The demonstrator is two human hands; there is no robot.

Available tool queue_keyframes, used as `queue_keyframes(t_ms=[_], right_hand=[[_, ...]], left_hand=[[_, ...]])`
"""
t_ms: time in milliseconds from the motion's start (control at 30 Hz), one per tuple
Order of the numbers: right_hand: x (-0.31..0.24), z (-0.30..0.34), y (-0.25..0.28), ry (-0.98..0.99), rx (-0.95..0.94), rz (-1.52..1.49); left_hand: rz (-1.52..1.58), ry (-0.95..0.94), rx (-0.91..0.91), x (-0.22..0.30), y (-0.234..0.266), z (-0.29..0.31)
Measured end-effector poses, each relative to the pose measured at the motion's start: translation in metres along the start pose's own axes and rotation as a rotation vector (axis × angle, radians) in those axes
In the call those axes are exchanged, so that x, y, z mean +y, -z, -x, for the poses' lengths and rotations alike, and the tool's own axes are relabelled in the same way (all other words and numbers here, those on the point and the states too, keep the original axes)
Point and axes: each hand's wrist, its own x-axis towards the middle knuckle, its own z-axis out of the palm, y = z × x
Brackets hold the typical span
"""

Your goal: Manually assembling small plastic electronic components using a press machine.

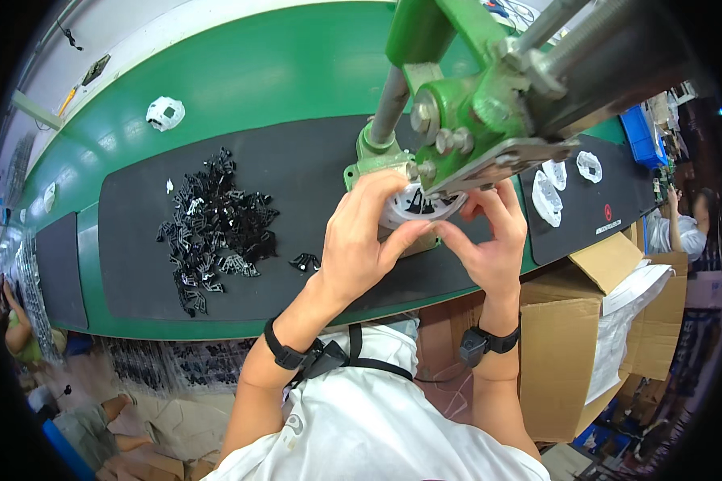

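Between my two hands sits a rounded white plastic shell [399,216] with black parts inside it, low under the head of a green hand press [483,103]. My left hand [356,242] is curled round the shell's left side, its thumb along the near rim. Gripping the opposite side is my right hand [493,247], fingers bent and thumb almost meeting the left thumb. The press head hides the shell's far right part and some fingertips. To the left, a heap of small black plastic clips [221,220] lies on a dark mat [136,232].
White shells [547,199] lie on the mat right of the press; another shell [165,114] rests on the green table [241,76] at the far left. An open cardboard box [560,353] stands by my right arm. A blue bin [642,138] is farther right. Other people are at both sides.
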Motion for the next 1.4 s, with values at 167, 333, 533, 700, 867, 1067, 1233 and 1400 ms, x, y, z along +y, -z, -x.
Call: queue_keyframes(t_ms=[167,333,533,700,867,1067,1233,1400], right_hand=[[-0.009,0.0,0.003,-0.045,0.108,-0.057],[-0.038,-0.015,0.001,-0.091,0.144,-0.082],[-0.037,-0.018,0.004,0.095,0.141,0.166],[-0.043,-0.007,0.016,0.166,0.193,0.068],[-0.048,0.0,0.014,0.024,0.223,-0.102],[-0.048,-0.015,-0.01,-0.16,0.205,-0.166],[-0.036,-0.016,-0.015,-0.076,0.233,-0.279],[-0.045,-0.001,-0.006,0.101,0.077,-0.402]], left_hand=[[0.096,-0.033,0.022,-0.003,-0.001,-0.003],[0.131,-0.032,0.015,-0.004,-0.002,-0.002],[0.102,-0.034,0.004,-0.004,-0.003,0.0],[0.107,-0.041,0.018,-0.005,-0.003,0.001],[0.126,-0.056,0.017,-0.005,-0.004,0.0],[0.108,-0.052,0.019,-0.006,-0.003,0.0],[0.116,-0.045,0.02,-0.004,-0.004,0.0],[0.101,-0.072,0.043,-0.006,-0.005,0.0]])
